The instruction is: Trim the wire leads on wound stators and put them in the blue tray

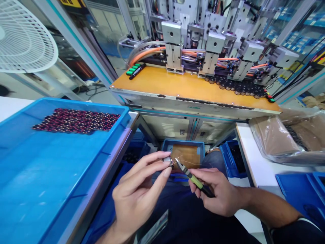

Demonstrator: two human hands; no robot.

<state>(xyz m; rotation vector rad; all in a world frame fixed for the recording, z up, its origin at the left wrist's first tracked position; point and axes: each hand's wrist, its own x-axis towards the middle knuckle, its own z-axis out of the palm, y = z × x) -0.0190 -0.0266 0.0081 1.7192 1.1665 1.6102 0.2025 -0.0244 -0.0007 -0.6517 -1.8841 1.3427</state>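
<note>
Seen from above, our own two hands are at work in our lap, in front of a factory machine.

Nearest us, our left hand (138, 196) pinches a small silver metal component (168, 160) between thumb and fingertips and holds it up over our knees. Our right hand (220, 193) is clenched around a slim cutting tool with a yellow-green handle (193, 179). Its pointed metal tip rests right beside the component, where a few hair-thin wire strands (181, 158) stick out.

To do this well, we judge that both wrists should stay low and steady. The pinch should be firm but clear of the strands, and the tip should come in close to the component's body, since the strands are so fine that a small slip could miss them or nick the part.

Just beyond the hands, on the floor, sits a small blue plastic bin (182, 142) lined with a brown sheet. At left a wide blue plastic tray (50, 183) carries a patch of dark, red-dotted small parts (76, 120) near its far edge. At right, crumpled clear plastic bags (284, 135) lie on a white table.

Farther off stands a machine with an orange worktop (177, 84) — green-capped markers (134, 69) lie at its left and a row of dark cylindrical parts (238, 88) runs along its right, under grey metal heads. A white fan grille (22, 37) fills the far left corner.
</note>
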